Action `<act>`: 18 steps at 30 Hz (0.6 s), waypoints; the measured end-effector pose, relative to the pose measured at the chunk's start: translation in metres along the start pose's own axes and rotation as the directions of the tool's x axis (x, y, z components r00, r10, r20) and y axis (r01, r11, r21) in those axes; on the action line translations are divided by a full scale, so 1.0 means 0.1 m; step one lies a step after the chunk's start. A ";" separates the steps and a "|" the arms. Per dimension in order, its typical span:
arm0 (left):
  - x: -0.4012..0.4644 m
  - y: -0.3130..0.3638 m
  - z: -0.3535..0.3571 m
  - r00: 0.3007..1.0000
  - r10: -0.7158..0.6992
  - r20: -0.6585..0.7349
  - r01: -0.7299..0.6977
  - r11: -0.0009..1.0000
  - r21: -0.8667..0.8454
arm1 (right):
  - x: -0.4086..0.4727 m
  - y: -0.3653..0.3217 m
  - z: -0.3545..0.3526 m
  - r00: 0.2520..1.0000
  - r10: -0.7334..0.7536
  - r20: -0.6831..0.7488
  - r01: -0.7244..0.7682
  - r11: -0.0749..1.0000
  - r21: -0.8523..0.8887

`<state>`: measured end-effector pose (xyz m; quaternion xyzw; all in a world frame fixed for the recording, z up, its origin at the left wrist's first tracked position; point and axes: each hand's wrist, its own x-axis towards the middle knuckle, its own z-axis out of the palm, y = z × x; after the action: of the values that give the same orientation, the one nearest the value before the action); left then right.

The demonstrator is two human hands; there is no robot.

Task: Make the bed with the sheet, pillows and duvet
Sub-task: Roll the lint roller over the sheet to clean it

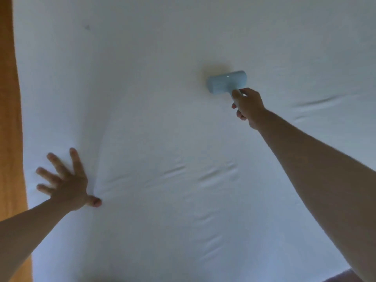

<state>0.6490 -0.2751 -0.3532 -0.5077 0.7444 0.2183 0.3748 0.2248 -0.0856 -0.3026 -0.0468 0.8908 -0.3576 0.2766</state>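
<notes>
Bedding fills almost the whole head view: a white sheet is spread over the mattress. At the far left, a strip of orange-brown wood, perhaps floor or bed frame, is seen beside the sheet's edge. Just inside that edge, the left hand is pressed flat on the sheet, fingers straight and spread, holding nothing. Small creases are seen in the fabric from there toward the middle. Further right, a pale blue T-shaped brush or lint roller is laid head-down on the sheet, its handle gripped by the curled fingers of the right hand. More wrinkles are seen at the right. The sheet is judged to be on and nearly smooth; pillows and duvet are not in view, so those steps are judged still to be done.
</notes>
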 end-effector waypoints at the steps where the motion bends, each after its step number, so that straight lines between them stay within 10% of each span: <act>1: 0.02 -0.01 0.01 1.000 -0.002 0.002 0.002 1.000 -0.004 | 0.13 -0.06 0.02 0.999 0.032 0.028 -0.030 0.996 -0.079; 6: 0.08 -0.08 0.06 1.000 0.024 0.001 -0.024 0.999 -0.024 | 0.09 0.10 -0.07 0.998 0.063 0.027 -0.051 0.945 -0.323; 18: 0.06 -0.09 0.06 0.999 -0.027 -0.046 0.026 1.000 -0.011 | -1.25 1.55 -0.62 0.985 0.175 -0.002 -0.171 0.961 -0.218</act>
<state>0.6583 -0.2781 -0.3606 -0.5245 0.7448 0.2056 0.3576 0.3151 0.1018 -0.3115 -0.0020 0.9229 -0.2319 0.3074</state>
